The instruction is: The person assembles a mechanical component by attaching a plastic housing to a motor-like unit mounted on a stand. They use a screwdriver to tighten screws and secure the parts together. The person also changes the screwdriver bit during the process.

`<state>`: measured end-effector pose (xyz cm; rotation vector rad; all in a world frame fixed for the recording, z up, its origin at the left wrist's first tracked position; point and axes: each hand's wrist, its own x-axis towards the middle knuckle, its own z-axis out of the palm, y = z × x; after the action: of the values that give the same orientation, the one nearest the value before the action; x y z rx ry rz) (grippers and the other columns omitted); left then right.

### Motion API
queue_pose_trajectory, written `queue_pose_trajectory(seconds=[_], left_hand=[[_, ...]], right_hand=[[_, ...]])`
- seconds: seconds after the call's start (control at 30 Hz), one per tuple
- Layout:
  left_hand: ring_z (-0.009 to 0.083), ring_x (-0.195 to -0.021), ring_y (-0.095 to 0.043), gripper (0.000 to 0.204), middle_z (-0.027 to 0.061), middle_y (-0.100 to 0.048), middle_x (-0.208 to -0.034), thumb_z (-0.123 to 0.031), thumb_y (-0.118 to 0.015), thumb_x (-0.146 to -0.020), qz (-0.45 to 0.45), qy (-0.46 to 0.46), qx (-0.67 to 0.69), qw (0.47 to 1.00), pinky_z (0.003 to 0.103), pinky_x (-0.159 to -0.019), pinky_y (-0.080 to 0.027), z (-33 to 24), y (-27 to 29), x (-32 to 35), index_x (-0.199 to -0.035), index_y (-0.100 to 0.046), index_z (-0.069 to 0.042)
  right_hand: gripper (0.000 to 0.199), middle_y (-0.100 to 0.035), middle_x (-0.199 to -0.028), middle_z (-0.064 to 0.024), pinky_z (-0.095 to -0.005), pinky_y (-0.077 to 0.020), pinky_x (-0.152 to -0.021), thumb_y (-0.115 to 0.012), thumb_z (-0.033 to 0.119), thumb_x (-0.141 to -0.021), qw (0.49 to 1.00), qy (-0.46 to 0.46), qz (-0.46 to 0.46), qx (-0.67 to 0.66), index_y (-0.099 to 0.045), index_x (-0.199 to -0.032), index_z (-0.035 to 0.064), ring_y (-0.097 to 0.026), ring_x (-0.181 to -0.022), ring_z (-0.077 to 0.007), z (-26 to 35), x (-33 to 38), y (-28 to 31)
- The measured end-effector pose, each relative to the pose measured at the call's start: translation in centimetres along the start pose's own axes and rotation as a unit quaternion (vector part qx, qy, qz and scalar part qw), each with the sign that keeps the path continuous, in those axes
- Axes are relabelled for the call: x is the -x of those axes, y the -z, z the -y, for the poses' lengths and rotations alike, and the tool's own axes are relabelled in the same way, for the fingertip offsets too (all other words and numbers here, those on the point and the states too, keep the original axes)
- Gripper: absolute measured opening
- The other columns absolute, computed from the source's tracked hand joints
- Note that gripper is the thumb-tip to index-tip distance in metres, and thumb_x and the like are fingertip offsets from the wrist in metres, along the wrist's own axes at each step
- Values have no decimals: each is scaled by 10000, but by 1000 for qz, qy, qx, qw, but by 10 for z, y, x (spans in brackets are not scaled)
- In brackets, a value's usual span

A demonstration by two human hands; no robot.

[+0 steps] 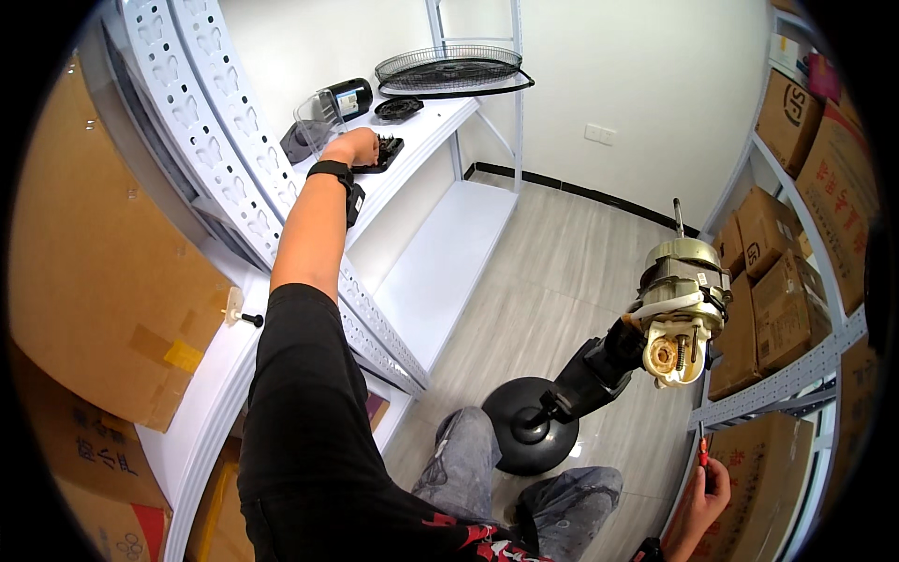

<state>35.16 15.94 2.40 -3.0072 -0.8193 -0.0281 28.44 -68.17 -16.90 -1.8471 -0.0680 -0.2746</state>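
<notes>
The left hand reaches out along a white shelf, its grip closing over a small black tray. Just beyond the grip sit a clear cover, a black cylinder and a wire fan guard. The right hand, low down, grips a red-handled screwdriver below the bare fan motor on its black stand
</notes>
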Motion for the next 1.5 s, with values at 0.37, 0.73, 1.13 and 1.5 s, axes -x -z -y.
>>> queue_pose_trajectory(seconds=[0.37, 0.73, 1.13, 1.5], left_hand=[[377, -920, -676, 200, 220, -705, -953, -176, -605, -849, -249, 44, 87, 964, 431, -837, -533, 9, 31, 6, -913, -728, -33], [83, -826, -610, 166, 20, -674, -915, -109, -609, -958, -238, -205, 574, 756, 211, -746, -487, -144, 91, 176, -1048, -680, 12], [158, -895, -645, 129, 94, -661, -1044, -81, -561, -988, 181, -322, 871, 324, 278, -819, -543, -317, -47, 375, -1077, -630, -17], [162, -991, -658, 153, 80, -668, -1080, -121, -541, -1010, 230, -267, 876, 330, 286, -859, -540, -400, -74, 424, -1114, -605, -30]], right_hand=[[210, -645, -1016, -67, -247, -471, -842, -610, -12, -920, 996, 69, 28, -52, -617, -1124, -61, -604, -920, -127, 14, 3, 2], [250, -631, -1039, -70, -257, -457, -880, -622, -37, -883, 988, 146, 48, -33, -618, -1133, -44, -597, -956, -143, 73, 36, 12], [241, -619, -793, -92, -283, -428, -619, -704, -1, -827, 937, 327, 120, 28, -676, -1066, 4, -563, -679, -193, 169, 96, -21], [265, -584, -741, -67, -285, -387, -523, -727, 24, -815, 949, 306, 46, 67, -699, -1078, 42, -523, -608, -165, 163, 106, -8]])
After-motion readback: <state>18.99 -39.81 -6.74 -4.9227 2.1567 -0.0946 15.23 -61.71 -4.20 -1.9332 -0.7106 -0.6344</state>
